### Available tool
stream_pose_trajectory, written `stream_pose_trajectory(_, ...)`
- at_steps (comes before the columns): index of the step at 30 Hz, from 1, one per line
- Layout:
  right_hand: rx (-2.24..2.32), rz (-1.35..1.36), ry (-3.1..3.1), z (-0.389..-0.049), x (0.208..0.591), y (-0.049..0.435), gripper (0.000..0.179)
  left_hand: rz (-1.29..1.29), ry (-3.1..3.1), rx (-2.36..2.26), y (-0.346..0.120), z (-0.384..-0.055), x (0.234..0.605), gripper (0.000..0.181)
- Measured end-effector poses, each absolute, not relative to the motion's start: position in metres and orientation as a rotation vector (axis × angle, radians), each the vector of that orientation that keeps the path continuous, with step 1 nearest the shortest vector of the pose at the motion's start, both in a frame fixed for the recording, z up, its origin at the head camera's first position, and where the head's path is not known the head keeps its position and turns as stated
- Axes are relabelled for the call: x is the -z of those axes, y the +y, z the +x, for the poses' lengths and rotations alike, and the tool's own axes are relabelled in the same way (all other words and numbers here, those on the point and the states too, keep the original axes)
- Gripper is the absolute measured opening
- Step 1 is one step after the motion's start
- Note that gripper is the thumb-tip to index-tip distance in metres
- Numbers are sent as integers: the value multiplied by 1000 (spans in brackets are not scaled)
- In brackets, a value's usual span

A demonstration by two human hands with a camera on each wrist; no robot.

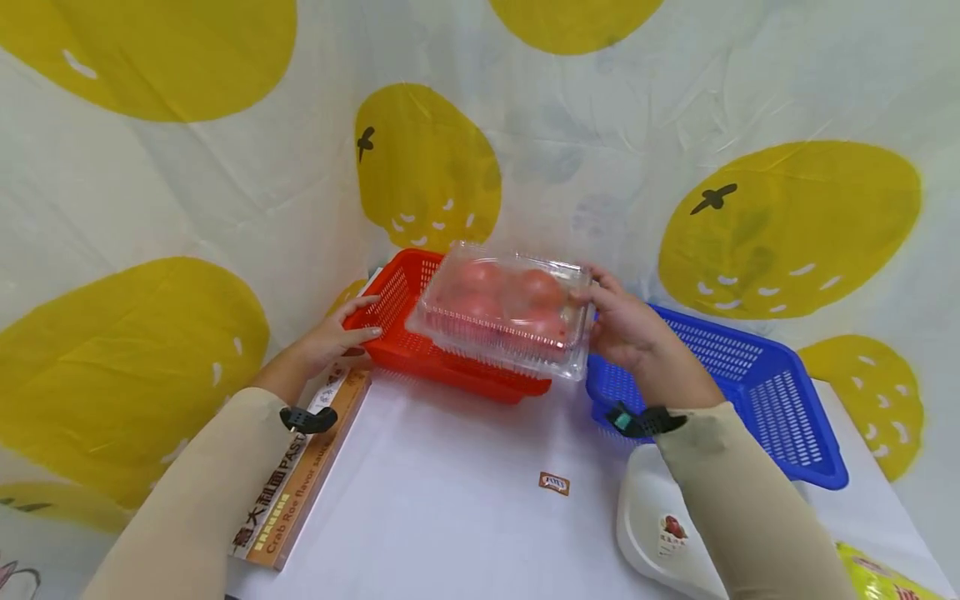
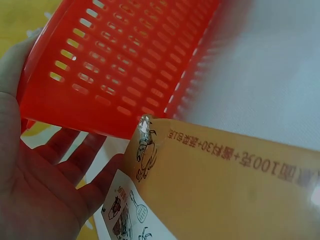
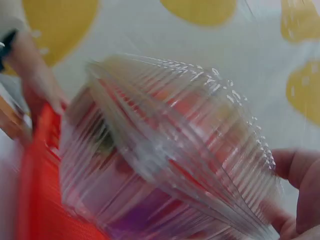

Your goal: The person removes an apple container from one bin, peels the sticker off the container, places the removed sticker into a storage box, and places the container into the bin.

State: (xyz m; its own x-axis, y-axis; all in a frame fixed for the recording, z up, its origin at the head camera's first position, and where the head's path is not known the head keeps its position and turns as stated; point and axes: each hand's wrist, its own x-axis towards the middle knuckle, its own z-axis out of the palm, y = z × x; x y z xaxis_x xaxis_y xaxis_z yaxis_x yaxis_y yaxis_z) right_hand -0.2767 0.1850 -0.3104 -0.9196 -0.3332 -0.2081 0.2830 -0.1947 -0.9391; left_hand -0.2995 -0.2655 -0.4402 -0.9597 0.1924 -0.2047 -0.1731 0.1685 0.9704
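Observation:
My right hand (image 1: 622,325) grips the right end of a clear plastic clamshell box (image 1: 491,337), with several red tomatoes (image 1: 540,287) inside. It is held over the red perforated basket (image 1: 450,373) and hides much of that basket's inside and right part. At the basket's left end, my left hand (image 1: 330,340) holds the rim. The left wrist view shows the thumb along the outside of the red basket (image 2: 100,112) and the fingers down below its edge. In the right wrist view, the ribbed clamshell box (image 3: 165,150) is blurred, with fingertips pressing its side.
A long pasta box (image 1: 307,467) lies at the left, close below the red basket. On the right are a blue perforated basket (image 1: 783,367), a white container (image 1: 637,517) and a yellow packet (image 1: 873,575). A small brown label (image 1: 554,483) lies mid-table. Patterned sheeting (image 1: 570,192) hangs behind.

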Motion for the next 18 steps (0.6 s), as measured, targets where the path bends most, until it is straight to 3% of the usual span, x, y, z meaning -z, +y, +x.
stream_pose_trajectory(9,2079,210,1728,-361,343,142,60,3,2148,-1858,-267,-300,445,81)
stream_pose_trajectory(18,2001,222,1739,-392,390,113,71,-14,2162,-1834,-270,-302,444,81)
